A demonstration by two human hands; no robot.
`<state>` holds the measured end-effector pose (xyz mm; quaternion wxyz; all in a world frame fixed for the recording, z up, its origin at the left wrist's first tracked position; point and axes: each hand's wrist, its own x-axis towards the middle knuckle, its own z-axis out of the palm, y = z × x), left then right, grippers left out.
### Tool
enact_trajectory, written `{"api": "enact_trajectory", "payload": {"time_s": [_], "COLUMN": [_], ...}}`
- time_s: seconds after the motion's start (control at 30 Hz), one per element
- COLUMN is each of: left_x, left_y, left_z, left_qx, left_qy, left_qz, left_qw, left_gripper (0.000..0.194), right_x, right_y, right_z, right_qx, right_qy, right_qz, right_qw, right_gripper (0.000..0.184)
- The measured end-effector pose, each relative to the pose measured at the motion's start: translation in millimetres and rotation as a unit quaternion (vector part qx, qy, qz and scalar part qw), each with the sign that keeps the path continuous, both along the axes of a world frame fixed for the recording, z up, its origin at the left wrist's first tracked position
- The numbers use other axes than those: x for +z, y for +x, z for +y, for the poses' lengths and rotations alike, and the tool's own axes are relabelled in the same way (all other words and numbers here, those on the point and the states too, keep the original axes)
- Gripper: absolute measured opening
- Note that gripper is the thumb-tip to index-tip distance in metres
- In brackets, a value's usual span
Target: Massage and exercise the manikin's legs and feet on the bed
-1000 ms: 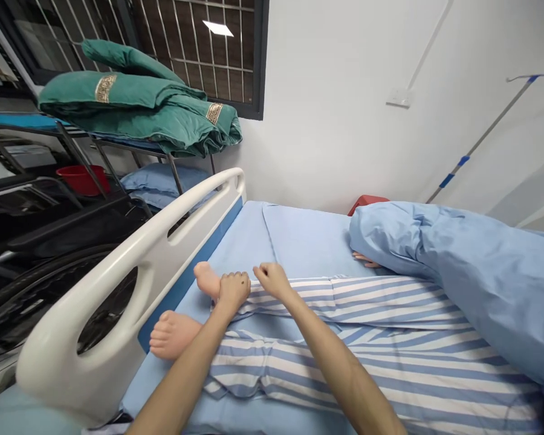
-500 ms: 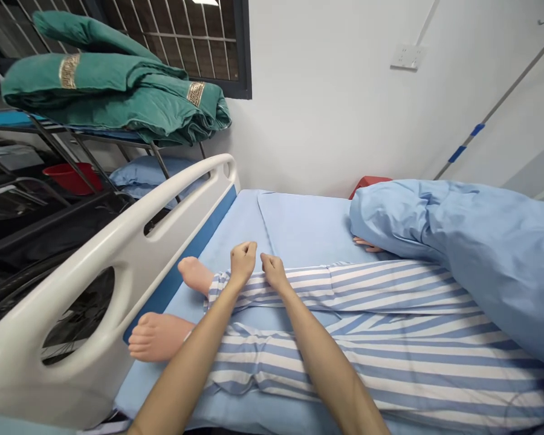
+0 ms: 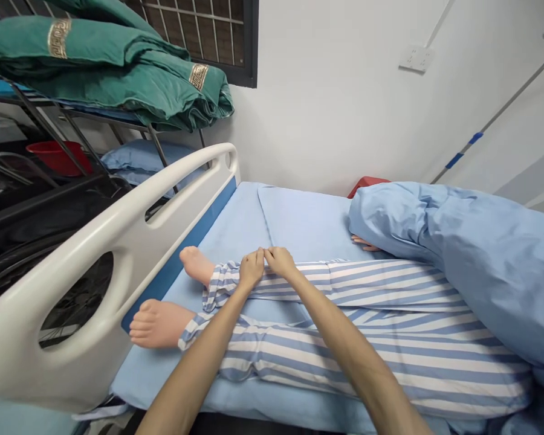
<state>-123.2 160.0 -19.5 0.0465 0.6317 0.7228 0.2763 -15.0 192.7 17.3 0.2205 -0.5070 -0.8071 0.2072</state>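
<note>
Centre of frame: your left hand (image 3: 252, 267) and your right hand (image 3: 280, 261) meet over the far leg of the striped trousers (image 3: 381, 284), knuckle side up. Fingers of both curled in and held close together, the two hands touching or nearly so at the fingertips. Both seem to have hold of the trouser cloth at the shin; whether a fold is pinched under the fingers, cannot tell. Your forearms come up from the bottom edge and cross over the near trouser leg.

Trousers: blue and white stripes, on a manikin lying along the bed, running from left of centre to the lower right. Cuffs bunched at the ankles. Far foot (image 3: 196, 266) and near foot (image 3: 159, 324) bare, toes toward the bed's end board (image 3: 79, 244), left side of frame; white, with oval cut-outs and a blue strip along the inside.

Under all this, a light blue bed sheet (image 3: 308, 217), a seam running down it above your hands. Right side: a rumpled blue quilt (image 3: 489, 248) over the manikin's upper part, a few of the manikin's fingers (image 3: 365, 243) poking out at its left edge. Red object (image 3: 367, 183) just behind the quilt, mostly hidden.

Upper left: folded green quilts (image 3: 113, 66) with patterned bands, on a metal-framed stand; below, a red basin (image 3: 58, 158) and blue pillows (image 3: 147, 158). Upper right: wall socket (image 3: 417, 58) and a slanting metal pole (image 3: 508, 110) with blue fittings.
</note>
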Motion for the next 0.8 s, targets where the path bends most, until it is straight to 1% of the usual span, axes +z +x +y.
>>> {"api": "enact_trajectory", "payload": {"time_s": [0.07, 0.13, 0.2, 0.27, 0.33, 0.4, 0.5, 0.57, 0.63, 0.73, 0.8], "left_x": [3.9, 9.5, 17.0, 26.0, 34.1, 38.1, 33.1, 25.6, 19.5, 16.6, 17.3], "left_y": [7.9, 14.4, 17.7, 18.3, 18.8, 22.0, 32.8, 40.4, 44.7, 44.2, 42.8], "left_z": [-5.1, -9.3, -10.3, -7.4, -1.6, 4.3, 8.2, 6.9, 4.5, 2.2, 1.6], "left_qx": [-0.002, 0.003, 0.004, -0.011, -0.021, -0.022, -0.009, 0.014, 0.038, 0.046, 0.03], "left_qy": [-0.059, -0.092, -0.106, -0.119, -0.113, -0.079, -0.042, -0.051, -0.075, -0.111, -0.121], "left_qz": [-0.013, -0.017, -0.014, -0.02, -0.035, -0.062, -0.091, -0.081, -0.06, -0.034, -0.02], "left_qw": [0.998, 0.996, 0.994, 0.993, 0.993, 0.995, 0.995, 0.995, 0.995, 0.992, 0.992], "left_gripper": [0.039, 0.04, 0.039, 0.038, 0.037, 0.039, 0.046, 0.048, 0.05, 0.051, 0.043], "right_x": [-9.7, -20.1, -26.4, -27.4, -25.8, -24.9, -27.8, -29.6, -27.0, -11.6, 2.2], "right_y": [10.1, 16.5, 18.7, 18.8, 18.8, 19.4, 19.8, 18.6, 16.8, 16.9, 20.9], "right_z": [-1.6, -3.9, -5.3, -5.0, -3.2, -1.0, 0.2, -1.2, -3.1, -4.8, -4.8], "right_qx": [-0.032, -0.066, -0.067, -0.054, -0.061, -0.065, -0.062, -0.073, -0.085, -0.091, -0.074], "right_qy": [0.006, 0.014, 0.019, 0.017, 0.008, -0.004, -0.009, -0.005, -0.001, 0.009, 0.025], "right_qz": [0.07, 0.151, 0.197, 0.215, 0.233, 0.25, 0.263, 0.253, 0.215, 0.093, 0.005], "right_qw": [0.997, 0.986, 0.978, 0.975, 0.971, 0.966, 0.963, 0.965, 0.973, 0.991, 0.997], "right_gripper": [0.044, 0.047, 0.046, 0.045, 0.045, 0.046, 0.049, 0.05, 0.051, 0.046, 0.039]}}
